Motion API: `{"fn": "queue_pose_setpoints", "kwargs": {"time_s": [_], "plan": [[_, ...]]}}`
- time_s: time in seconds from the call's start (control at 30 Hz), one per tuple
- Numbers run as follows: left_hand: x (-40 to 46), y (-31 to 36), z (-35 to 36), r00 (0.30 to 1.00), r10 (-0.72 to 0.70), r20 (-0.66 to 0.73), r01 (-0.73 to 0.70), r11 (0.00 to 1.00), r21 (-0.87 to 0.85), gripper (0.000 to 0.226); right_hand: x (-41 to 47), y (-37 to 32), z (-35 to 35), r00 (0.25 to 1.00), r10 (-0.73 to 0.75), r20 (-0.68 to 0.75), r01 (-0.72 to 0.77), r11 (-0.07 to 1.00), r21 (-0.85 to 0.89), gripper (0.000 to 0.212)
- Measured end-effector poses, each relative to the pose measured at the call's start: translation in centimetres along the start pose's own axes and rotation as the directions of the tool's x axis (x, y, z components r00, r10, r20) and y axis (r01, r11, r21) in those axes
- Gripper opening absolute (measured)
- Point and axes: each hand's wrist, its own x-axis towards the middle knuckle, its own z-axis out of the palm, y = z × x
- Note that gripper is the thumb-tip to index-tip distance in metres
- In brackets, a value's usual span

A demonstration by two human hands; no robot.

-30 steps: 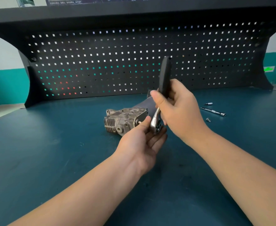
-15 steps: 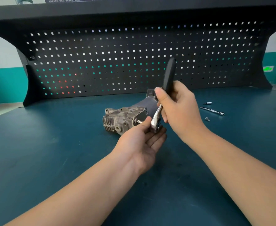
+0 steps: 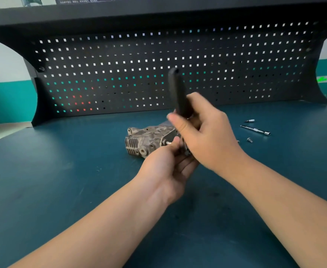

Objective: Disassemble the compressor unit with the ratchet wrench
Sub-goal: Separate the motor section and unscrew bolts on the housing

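Change: The black handle of the ratchet wrench (image 3: 178, 93) had swung from a rightward lean half a second before to a leftward tilt, its tip now nearer the middle of the pegboard (image 3: 158, 60); the right hand (image 3: 207, 130) showed motion blur.
Right hand: Its fingers were curled round the lower part of the wrench handle, thumb laid across the front.
Left hand: The left hand (image 3: 168, 167) sat under the wrench head, its fingers partly curled around it and the thumb tip beside a small silver bolt end (image 3: 168, 143); the wrench head itself was mostly hidden between the two hands.
Compressor unit: The grey cast compressor unit (image 3: 149, 140) lay on its side on the dark blue surface (image 3: 62, 180), finned end toward the left, right end covered by the hands.
Loose parts: An extension bar (image 3: 255, 130), a small bit (image 3: 250, 120) and a screw (image 3: 249, 140) lay on the surface to the right, well apart from the compressor.
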Motion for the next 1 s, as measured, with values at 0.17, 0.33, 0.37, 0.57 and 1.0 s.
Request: {"fn": "queue_pose_setpoints", "kwargs": {"time_s": [0.17,0.33,0.37,0.57,1.0], "plan": [[0.1,-0.2,0.2,0.998,0.016,-0.056,-0.015,1.0,0.021,0.02,1.0,3.1,-0.3,0.45,0.882,0.142,-0.678,0.234,0.696,0.022],[0.1,-0.2,0.2,0.999,0.022,-0.029,-0.02,0.999,0.042,0.021,0.7,3.0,0.4,0.605,0.793,0.074,-0.52,0.323,0.791,0.02],[0.1,-0.3,0.2,1.0,0.023,-0.02,-0.022,0.999,0.048,0.021,0.6,2.2,0.1,0.768,0.64,-0.032,-0.449,0.573,0.685,0.018],[0.0,-0.1,0.0,1.0,0.009,-0.003,-0.009,1.0,0.028,0.023,-0.2,0.1,0.1,0.999,-0.025,-0.034,0.025,1.0,-0.006,0.011],[0.3,-0.2,0.0,1.0,0.027,0.01,-0.028,0.999,0.044,0.02,0.0,0.8,-0.3,0.999,0.02,-0.034,-0.017,0.997,0.078,0.011]]}}
